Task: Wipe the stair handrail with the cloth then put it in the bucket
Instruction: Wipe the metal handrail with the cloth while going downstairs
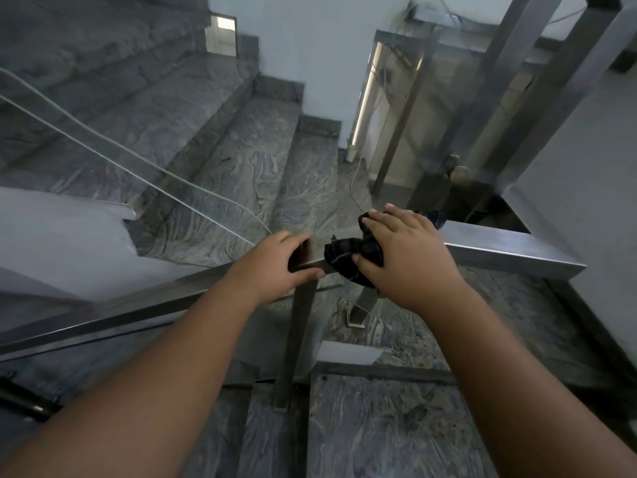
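Now | left hand [275,262] grip closed round handrail [499,248] | right hand [403,257] presses cloth [348,253] on it

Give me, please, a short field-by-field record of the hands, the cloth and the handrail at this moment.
left hand: gripping the handrail, bare
right hand: pressing the cloth flat on the handrail
cloth: dark, checked, bunched at the rail's corner
handrail: square metal, on a metal post
stairs: grey veined stone
bucket: not in view
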